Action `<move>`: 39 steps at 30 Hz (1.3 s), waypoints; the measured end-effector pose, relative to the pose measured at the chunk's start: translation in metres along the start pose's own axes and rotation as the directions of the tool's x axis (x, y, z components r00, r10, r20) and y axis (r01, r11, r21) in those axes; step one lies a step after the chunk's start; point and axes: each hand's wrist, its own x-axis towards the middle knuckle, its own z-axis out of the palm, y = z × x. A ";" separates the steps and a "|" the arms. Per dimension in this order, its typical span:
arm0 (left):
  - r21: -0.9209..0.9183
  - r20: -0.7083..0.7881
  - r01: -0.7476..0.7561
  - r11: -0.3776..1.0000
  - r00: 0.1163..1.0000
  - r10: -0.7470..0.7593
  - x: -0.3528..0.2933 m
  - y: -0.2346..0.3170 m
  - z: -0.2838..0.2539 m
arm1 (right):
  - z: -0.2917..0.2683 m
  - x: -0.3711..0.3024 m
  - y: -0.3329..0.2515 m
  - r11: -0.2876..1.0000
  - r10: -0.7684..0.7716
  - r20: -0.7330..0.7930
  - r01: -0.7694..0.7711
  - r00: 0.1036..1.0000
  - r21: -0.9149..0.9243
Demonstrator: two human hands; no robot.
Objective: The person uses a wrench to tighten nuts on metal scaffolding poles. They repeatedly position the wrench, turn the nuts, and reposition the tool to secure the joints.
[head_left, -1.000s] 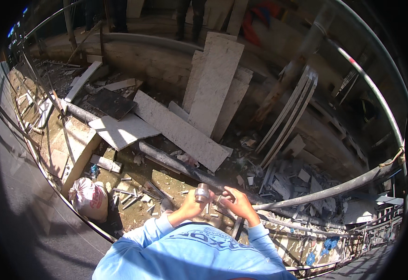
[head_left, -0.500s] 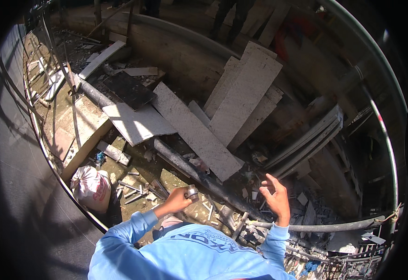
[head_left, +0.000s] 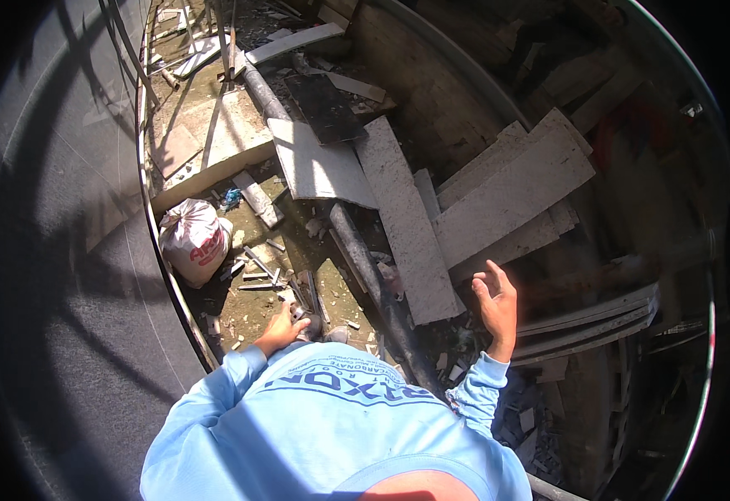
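Observation:
Low in front of my body, my left hand (head_left: 278,331) is closed around a small round silvery object (head_left: 300,316), mostly covered by the fingers, so its kind cannot be told. Thin strips and scraps (head_left: 263,274) lie on the ground just beyond that hand. On the other side, my right hand (head_left: 497,313) is raised with fingers loosely bent and thumb apart, holding nothing. It appears in front of the pale boards (head_left: 511,188); no contact with them is visible.
A tied white sack (head_left: 198,246) stands left, beside a dark sheet wall (head_left: 64,275). One long grey pipe (head_left: 365,259) runs across the debris. Further off lie a long pale board (head_left: 407,225), a black panel (head_left: 323,108) and a concrete ledge (head_left: 215,163). Stacked slabs (head_left: 586,326) sit right.
The view has turned, shifting the scene rightward. My left hand, still closed on the silvery object, has moved left and nearer the scraps. My right hand stays raised and empty.

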 end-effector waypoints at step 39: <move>-0.080 -0.454 -0.064 0.995 0.891 0.021 0.397 -0.021 -0.456 | 0.188 0.506 -0.239 0.855 -0.492 -0.240 0.411 0.837 -0.317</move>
